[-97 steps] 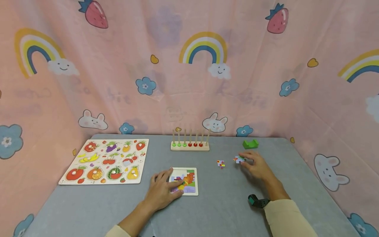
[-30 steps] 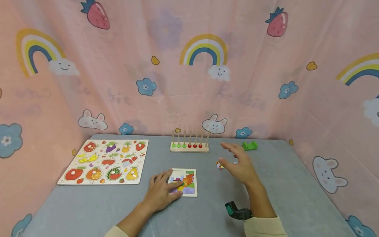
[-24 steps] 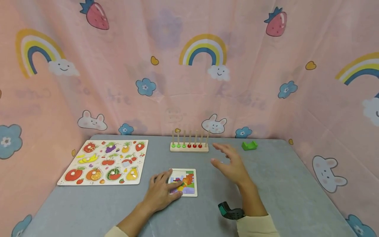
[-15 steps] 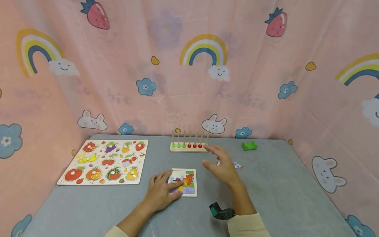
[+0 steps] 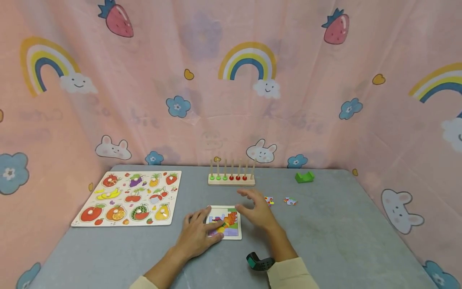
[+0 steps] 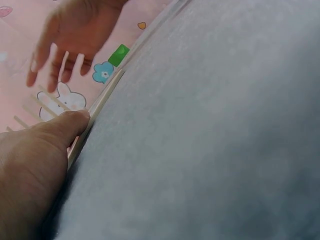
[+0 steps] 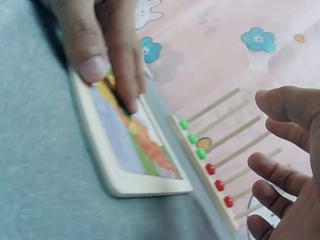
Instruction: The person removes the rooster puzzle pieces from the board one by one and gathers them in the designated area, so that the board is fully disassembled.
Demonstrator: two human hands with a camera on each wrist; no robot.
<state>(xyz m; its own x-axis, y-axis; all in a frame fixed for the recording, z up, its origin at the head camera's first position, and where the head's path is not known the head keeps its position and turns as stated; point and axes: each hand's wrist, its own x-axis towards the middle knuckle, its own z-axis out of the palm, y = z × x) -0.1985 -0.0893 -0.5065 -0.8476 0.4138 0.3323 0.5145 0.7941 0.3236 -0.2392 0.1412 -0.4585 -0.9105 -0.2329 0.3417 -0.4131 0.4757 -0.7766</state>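
Note:
A small jigsaw puzzle in a pale square tray [image 5: 218, 210] lies on the grey table. My left hand [image 5: 196, 233] rests across its left side, with the index finger and thumb stretched over the picture. That hand covers part of the puzzle. Just beyond the tray's upper right corner hovers my right hand [image 5: 258, 210], its fingers relaxed and spread; the right wrist view shows nothing between them. Behind it on the table lie two loose puzzle pieces, one red and yellow piece [image 5: 269, 200], partly hidden by the hand, and one bluish piece [image 5: 290, 201].
A fruit peg board [image 5: 144, 205] lies at the left. At the back stands a wooden peg rack [image 5: 231, 182] with green and red beads. A green curved block [image 5: 304, 177] sits at the back right. A pink patterned curtain [image 5: 202, 132] surrounds the table.
My right hand has let go of the bluish piece, which stays on the table, and has moved left to the tray. My left hand has kept its place on the puzzle.

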